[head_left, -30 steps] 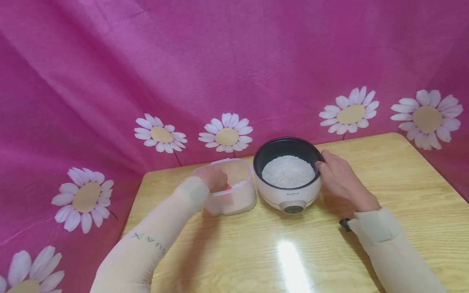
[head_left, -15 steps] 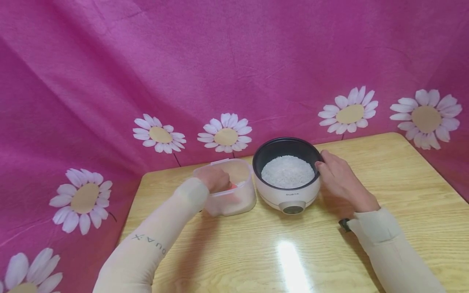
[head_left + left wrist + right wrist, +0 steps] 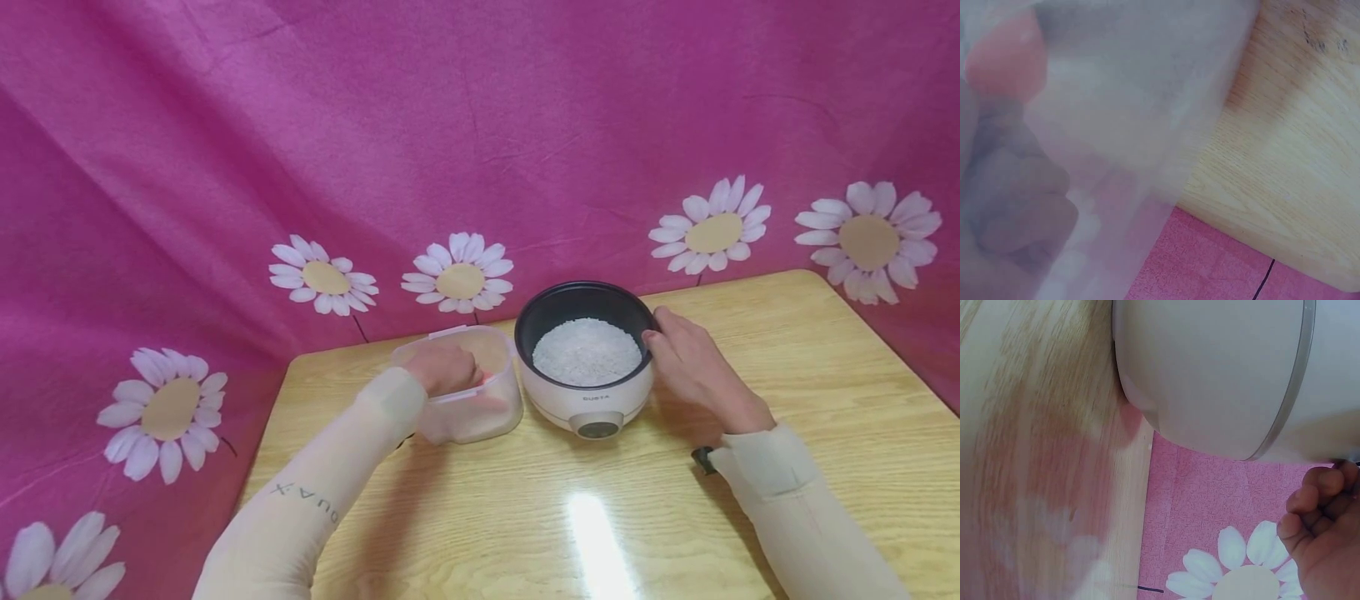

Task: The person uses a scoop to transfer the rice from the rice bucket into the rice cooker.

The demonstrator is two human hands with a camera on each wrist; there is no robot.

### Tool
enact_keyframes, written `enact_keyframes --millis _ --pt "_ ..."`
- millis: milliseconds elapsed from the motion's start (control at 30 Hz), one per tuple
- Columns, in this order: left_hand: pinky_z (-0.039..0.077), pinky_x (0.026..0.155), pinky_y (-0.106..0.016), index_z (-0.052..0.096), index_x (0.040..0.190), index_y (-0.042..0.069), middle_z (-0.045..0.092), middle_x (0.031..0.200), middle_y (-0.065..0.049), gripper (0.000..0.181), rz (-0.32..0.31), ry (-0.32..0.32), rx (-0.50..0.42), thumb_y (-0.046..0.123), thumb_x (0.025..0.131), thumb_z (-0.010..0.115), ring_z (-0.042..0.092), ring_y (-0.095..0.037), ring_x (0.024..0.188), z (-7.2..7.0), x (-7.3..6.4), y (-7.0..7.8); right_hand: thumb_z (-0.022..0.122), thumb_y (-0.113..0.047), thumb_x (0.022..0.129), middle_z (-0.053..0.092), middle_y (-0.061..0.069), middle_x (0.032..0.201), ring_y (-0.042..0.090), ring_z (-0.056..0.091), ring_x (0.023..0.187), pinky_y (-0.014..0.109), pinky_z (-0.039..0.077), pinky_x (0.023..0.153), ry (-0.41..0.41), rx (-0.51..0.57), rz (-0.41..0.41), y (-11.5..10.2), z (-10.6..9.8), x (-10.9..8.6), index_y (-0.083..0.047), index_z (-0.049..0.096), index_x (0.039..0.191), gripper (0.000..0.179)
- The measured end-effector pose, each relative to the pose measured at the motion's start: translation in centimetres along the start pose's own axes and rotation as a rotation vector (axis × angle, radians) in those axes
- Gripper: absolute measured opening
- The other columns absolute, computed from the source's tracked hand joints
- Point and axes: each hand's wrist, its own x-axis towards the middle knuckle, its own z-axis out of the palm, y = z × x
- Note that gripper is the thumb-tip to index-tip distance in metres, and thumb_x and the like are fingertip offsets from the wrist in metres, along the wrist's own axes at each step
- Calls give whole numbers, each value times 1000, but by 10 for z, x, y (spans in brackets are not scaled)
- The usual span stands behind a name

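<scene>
In the head view my left hand [image 3: 444, 368] is down inside a translucent plastic container [image 3: 476, 419]. Through the container wall, the left wrist view shows curled fingers gripping an orange-red scoop [image 3: 1010, 59], most of it hidden. Some white rice shows beside that hand. Just right of the container stands a white rice cooker [image 3: 551, 406] with a black inside, holding a mound of white rice [image 3: 587, 352]. My right hand [image 3: 693, 364] grips the cooker's right side at the rim, thumb near the edge. The right wrist view shows its fingers curled by the cooker wall.
Both vessels stand toward the back of a wooden table [image 3: 487, 517], close beside each other. Directly behind the table hangs a magenta cloth [image 3: 480, 125] with printed daisies. The rounded table edge lies left of the container.
My left hand has shifted slightly to the right inside the container, and less of the orange-red scoop shows. My right hand keeps its hold on the cooker.
</scene>
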Motion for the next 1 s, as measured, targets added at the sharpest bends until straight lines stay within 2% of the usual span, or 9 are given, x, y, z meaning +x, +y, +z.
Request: enact_keyframes --millis 167,400,700,900,1000 --pt "39 67 -28 62 68 18 45 66 2 33 2 28 -65 29 99 58 47 -16 65 1 -2 -2 31 -25 107 50 12 90 27 52 88 38 44 75 -6 9 1 0 1 0 -3 49 109 28" --pt "44 69 -30 58 68 19 48 71 2 31 -61 67 -172 31 97 55 52 -17 68 2 -3 -6 30 -27 107 50 12 92 28 52 89 38 44 75 -20 15 23 1 1 1 -4 49 111 30" --pt "44 74 -34 50 66 19 44 70 2 40 -61 88 -118 33 102 42 47 -18 67 -5 -11 -5 30 -29 108 50 12 92 28 52 90 38 44 74 -34 19 39 1 0 1 -4 49 112 32" --pt "46 80 -36 49 66 19 43 67 2 42 -66 131 -135 33 104 38 56 -20 71 -10 -19 -6 30 -30 108 51 13 92 28 52 89 37 44 74 -31 22 43 1 1 1 -3 49 112 33" --pt "46 79 -35 47 66 18 42 65 3 42 -57 154 -151 30 105 37 52 -19 67 -12 -23 -8 30 -30 108 51 13 93 28 52 90 38 45 75 -36 26 45 1 1 2 -3 49 112 33"
